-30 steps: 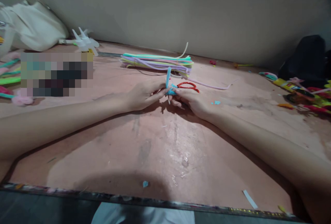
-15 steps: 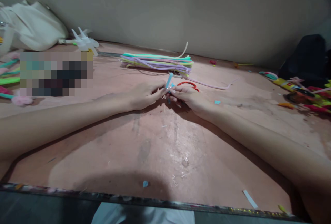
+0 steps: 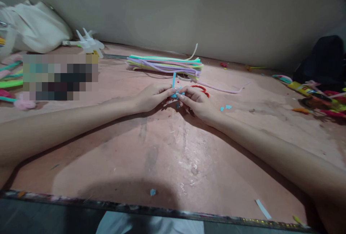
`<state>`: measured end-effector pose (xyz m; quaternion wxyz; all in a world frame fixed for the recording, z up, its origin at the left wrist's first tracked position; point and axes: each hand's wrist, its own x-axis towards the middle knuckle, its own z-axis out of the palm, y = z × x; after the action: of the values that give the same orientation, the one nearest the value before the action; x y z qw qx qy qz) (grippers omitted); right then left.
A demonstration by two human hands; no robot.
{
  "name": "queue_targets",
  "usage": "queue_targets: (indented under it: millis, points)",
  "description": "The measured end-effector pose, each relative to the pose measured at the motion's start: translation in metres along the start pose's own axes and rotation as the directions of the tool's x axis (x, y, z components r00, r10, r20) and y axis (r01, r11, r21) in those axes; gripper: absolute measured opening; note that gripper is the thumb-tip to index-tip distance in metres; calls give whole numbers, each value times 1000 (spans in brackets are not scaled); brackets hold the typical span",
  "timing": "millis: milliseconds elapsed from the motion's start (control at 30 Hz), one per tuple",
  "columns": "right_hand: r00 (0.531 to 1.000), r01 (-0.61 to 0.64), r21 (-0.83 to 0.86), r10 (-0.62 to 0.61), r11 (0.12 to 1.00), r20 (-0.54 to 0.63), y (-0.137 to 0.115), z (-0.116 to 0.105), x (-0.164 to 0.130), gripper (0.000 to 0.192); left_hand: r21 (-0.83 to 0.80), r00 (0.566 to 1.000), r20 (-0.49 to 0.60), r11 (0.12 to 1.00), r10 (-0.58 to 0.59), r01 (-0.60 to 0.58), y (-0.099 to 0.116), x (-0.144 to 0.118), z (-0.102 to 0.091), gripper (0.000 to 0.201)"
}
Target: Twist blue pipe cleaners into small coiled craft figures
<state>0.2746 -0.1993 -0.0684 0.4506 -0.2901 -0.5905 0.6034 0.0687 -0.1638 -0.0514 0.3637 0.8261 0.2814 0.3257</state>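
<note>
A short blue pipe cleaner stands nearly upright between my two hands at the middle of the pinkish table. My left hand pinches its lower part from the left. My right hand pinches the same lower part from the right, fingertips touching those of the left. The bottom of the blue piece is hidden by my fingers. A red loop lies just behind my right hand.
A flat bundle of pastel pipe cleaners lies behind the hands, one lilac strand trailing right. Blue scraps dot the table. A white bag sits far left, colourful craft bits and a dark bag far right.
The blue piece has swung from leaning right to nearly upright, and both hands have shifted slightly together around it. The rest of the table is unchanged.
</note>
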Motion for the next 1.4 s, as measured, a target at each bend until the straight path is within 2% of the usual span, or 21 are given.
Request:
queue_targets:
  millis: [133,267,333,400,467,567,667,733,767,833,933,1000,1267,1400]
  points:
    - [996,85,-157,-85,984,6,-4,-5,0,20,-89,999,16,995,-35,37,0,2,0,55]
    - [985,172,-345,-172,923,31,-11,-5,-3,14,-141,998,36,989,-48,52,1,2,0,51]
    - [990,136,-307,-138,942,16,-11,-2,-4,15,-66,1000,2,998,12,-12,0,1,0,51]
    - [1000,19,-164,-19,986,3,-10,2,-5,25,110,991,-34,986,127,-123,-2,-1,-2,54]
    - [995,-95,-21,95,995,14,-8,5,-5,39,355,956,-8,894,294,-272,-4,-3,-4,56]
    - [987,-157,50,155,986,40,-10,4,-4,41,651,869,123,622,480,-436,-6,-5,-8,56]
    - [989,-132,-3,132,991,74,-13,-2,-2,40,769,798,160,433,581,-470,-7,-5,-11,52]
    - [990,-121,-13,122,993,66,-14,-5,-1,41,807,757,170,352,631,-475,-8,-5,-13,46]
    - [990,-126,-8,126,992,58,-14,-5,-1,42,816,750,177,331,637,-473,-9,-5,-15,43]
    - [991,-131,5,130,991,40,-13,-6,-1,43,812,772,176,353,611,-465,-10,-6,-17,42]
    - [991,-127,17,127,992,30,-11,-6,-2,44,753,819,150,473,553,-457,-10,-6,-18,44]
    - [992,-128,30,128,991,18,-10,-7,-2,43,732,826,154,499,543,-465,-10,-6,-18,44]
    - [977,-194,88,184,977,110,-13,-16,-1,25,807,787,196,360,585,-468,-4,-7,-15,50]
    - [976,-161,51,151,986,160,-11,-21,-1,26,812,800,193,365,568,-455,-4,-7,-13,52]
